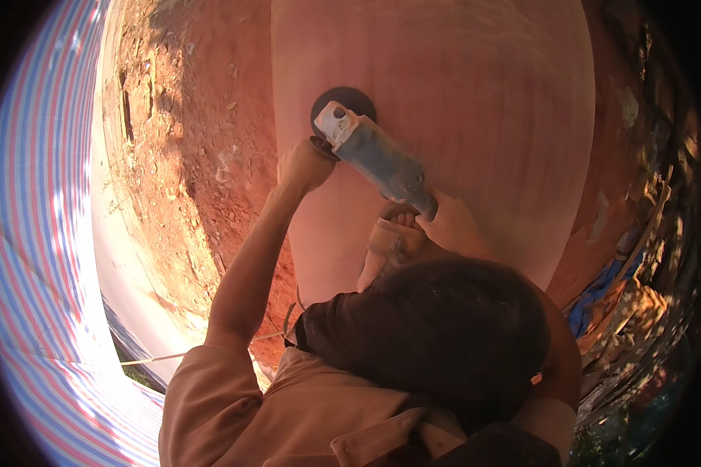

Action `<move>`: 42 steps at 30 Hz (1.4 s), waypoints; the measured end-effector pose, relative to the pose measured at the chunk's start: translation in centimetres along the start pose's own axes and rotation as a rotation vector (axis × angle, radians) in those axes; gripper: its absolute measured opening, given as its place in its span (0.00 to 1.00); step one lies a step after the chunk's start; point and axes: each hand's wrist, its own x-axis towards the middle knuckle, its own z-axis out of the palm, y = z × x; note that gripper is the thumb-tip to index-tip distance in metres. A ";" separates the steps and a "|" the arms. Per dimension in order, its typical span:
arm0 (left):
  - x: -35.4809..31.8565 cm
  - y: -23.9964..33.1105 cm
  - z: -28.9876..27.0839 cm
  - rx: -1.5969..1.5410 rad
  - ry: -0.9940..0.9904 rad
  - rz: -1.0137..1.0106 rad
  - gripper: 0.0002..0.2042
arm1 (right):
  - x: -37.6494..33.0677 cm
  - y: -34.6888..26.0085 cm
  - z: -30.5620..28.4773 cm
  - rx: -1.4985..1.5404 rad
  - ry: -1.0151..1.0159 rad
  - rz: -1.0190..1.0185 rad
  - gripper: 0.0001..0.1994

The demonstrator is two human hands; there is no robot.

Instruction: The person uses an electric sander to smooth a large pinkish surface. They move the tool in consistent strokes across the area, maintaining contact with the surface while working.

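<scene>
An angle grinder [378,159] with a grey-blue body and a pale, dusty head lies slantwise over a broad pinkish-brown slab [475,117]. Its dark round disc [350,101] is at the slab's surface near the left edge; whether they touch is hard to tell. My left hand [305,166] is closed round the dark side handle by the tool's head. At the rear end of the body, my right hand [453,223] grips the grinder, its fingers partly hidden. A foot in a brown sandal [393,237] is on the slab just below the tool.
Reddish, rubble-strewn earth [218,132] borders the slab on the left. Farther left hangs a blue, red and white striped sheet [39,179]. Sticks and debris [646,303] lie at the right, with blue cloth or plastic [588,311] among them. A large dark shape [444,335] hides the lower middle.
</scene>
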 end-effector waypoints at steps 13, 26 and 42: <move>3.6 29.4 7.7 0.313 -0.027 0.874 0.09 | -7.4 13.0 -1.5 0.015 0.833 0.400 0.36; 2.5 11.8 2.5 0.226 0.133 0.366 0.12 | -4.6 3.0 -0.1 -0.230 0.468 0.205 0.21; 2.8 4.2 -1.1 0.141 0.260 0.182 0.15 | -0.1 -0.1 5.0 -0.021 0.496 -0.073 0.16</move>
